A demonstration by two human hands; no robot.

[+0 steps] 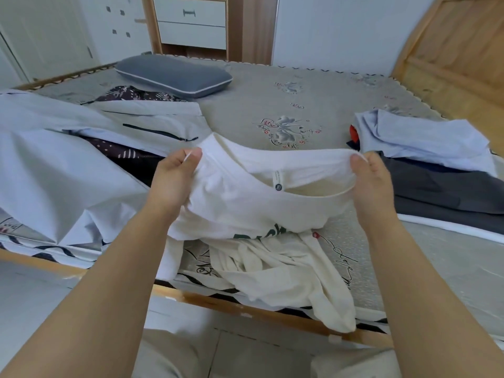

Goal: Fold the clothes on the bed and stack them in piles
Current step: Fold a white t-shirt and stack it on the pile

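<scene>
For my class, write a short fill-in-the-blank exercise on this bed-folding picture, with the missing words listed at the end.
1. Both hands, the left hand and right hand, hold up a ____ T-shirt by its shoulders.
2. The grey pillow lies at the ____ side of the bed.
3. On the pile of folded clothes, the light blue shirt lies on ____ of the dark grey garment.

Missing words: white; far; top

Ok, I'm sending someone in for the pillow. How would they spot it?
Start at the white drawer unit against the far wall. Right below it, at the bed's far edge, lies the pillow: the only padded, slate-blue thing there, edged with pale piping, not a garment.
</scene>
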